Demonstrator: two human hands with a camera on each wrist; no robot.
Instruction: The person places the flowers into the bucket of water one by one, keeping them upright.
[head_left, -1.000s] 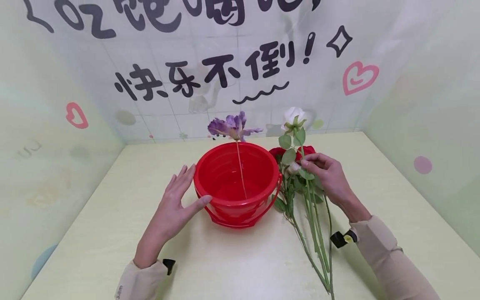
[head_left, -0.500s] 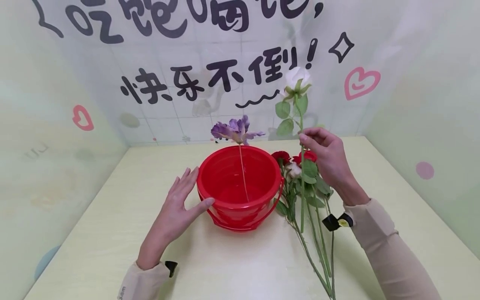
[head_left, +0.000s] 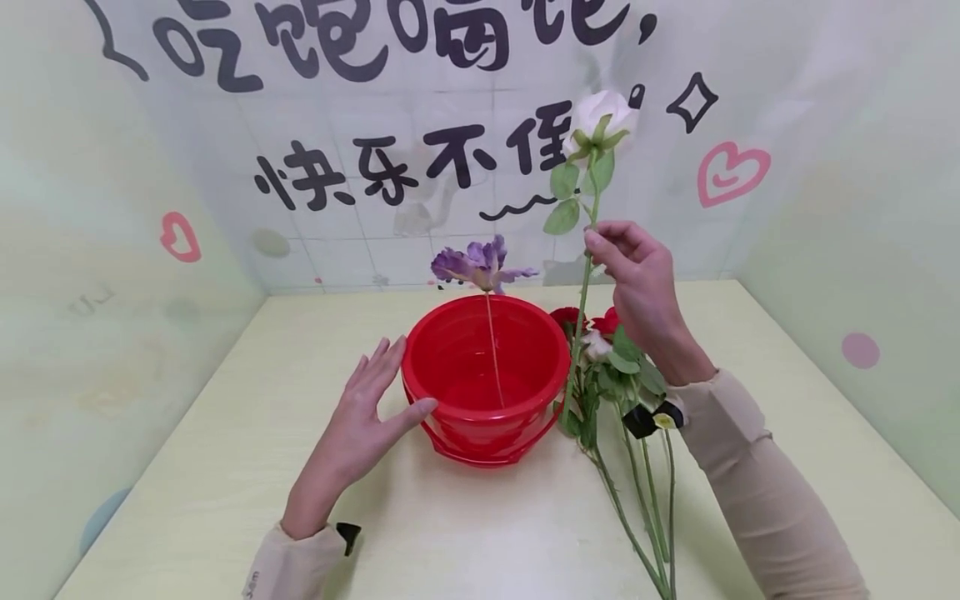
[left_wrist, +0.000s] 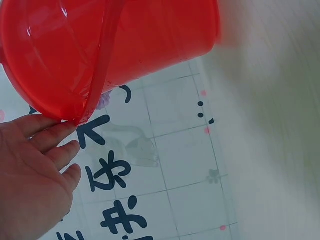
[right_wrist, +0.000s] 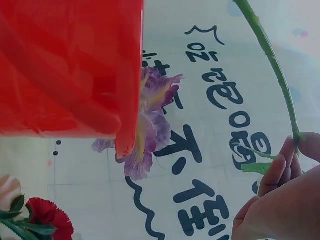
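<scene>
A white rose [head_left: 602,121] stands upright in the air at the right of the red bucket [head_left: 487,433]. My right hand [head_left: 641,279] pinches its green stem [right_wrist: 272,60] between thumb and fingertips, below the leaves. In the head view the stem's lower end overlaps the bucket's right rim. My left hand [head_left: 360,429] has its fingers spread at the bucket's left side, fingertips right at the rim, as the left wrist view also shows. Inside the bucket leans a purple flower [head_left: 483,265] on a thin stem, its bloom above the far rim.
Several flowers lie on the pale table [head_left: 480,542] to the bucket's right, among them a red carnation [right_wrist: 47,217] and a whitish bloom [head_left: 596,344], stems toward the front. Behind the table rises a wall sheet [head_left: 360,242] with black lettering.
My right hand has lifted the white rose up off the other flowers and carried it left toward the bucket. My left hand has stayed at the rim.
</scene>
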